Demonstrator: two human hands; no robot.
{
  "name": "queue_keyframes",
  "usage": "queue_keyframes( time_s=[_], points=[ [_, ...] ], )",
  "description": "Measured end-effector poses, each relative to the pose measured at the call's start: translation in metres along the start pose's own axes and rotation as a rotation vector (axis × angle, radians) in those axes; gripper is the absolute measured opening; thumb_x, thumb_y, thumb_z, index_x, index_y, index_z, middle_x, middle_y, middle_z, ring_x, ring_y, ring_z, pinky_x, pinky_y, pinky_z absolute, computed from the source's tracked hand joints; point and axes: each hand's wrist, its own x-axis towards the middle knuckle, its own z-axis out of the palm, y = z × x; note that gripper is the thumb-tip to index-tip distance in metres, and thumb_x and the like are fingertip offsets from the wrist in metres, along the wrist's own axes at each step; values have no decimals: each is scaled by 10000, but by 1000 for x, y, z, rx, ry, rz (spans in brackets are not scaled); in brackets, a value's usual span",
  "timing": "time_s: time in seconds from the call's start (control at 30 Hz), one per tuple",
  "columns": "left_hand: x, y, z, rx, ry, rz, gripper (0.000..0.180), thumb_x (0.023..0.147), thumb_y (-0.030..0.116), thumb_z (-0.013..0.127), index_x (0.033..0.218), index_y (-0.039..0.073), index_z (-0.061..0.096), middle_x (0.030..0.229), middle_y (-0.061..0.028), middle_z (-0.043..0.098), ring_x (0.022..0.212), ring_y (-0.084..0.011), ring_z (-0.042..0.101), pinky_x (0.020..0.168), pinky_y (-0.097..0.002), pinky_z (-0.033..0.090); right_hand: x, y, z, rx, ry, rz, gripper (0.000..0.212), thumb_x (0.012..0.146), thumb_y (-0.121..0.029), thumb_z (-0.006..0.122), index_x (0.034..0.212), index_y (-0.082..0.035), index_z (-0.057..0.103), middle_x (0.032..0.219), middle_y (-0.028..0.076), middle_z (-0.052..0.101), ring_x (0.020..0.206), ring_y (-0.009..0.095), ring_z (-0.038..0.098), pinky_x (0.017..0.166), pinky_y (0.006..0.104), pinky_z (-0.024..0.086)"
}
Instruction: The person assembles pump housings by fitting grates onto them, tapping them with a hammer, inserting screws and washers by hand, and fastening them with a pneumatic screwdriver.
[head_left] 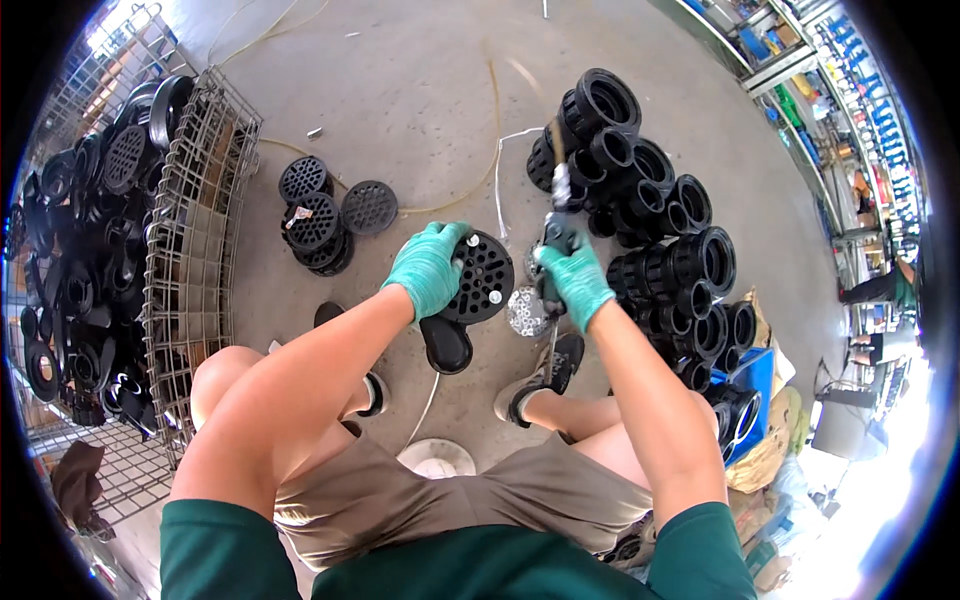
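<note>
My left hand [432, 268], in a green glove, is closed on the rim of a black perforated round grate [482, 285]. Two pale round pieces, perhaps screws or washers, sit on the grate's face near its edge. Under the grate's near side is a black rounded plastic part [447, 346]. My right hand [577, 277], also gloved, grips a dark hand-held power tool [560, 236] with a silver fitting at its far end. A light hose seems to run from that fitting. Between the hands lies a cluster of small silver metal pieces [528, 312].
Several black grates [312, 222] are stacked on the floor ahead to the left. A wire cage [195, 220] full of black parts stands farther left. Piled black ring fittings [690, 262] and a blue crate [757, 385] are at the right. A thin hose [497, 110] crosses the floor.
</note>
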Motion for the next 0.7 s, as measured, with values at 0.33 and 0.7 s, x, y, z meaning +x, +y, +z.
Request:
queue_keyframes(
  time_s=[0.33,0.7],
  points=[
    [-8,-5,-4,22,70,57,483,860,14,624,1331,97,550,1295,-206,579,1201,-427,549,1040,-494,452,0,222,59,-113,-97,395,313,805,-146,804,1078,-45,689,872,69,702,736,197,643,661,380,539],
    [-8,-3,-10,65,32,115,516,858,-63,608,1355,7,488,1273,-225,535,1182,-405,535,1060,-451,423,-26,259,104,-791,44,299,426,846,-169,708,1231,-99,539,1371,262,509,1167,472,578,962,541,501]
  ],
)
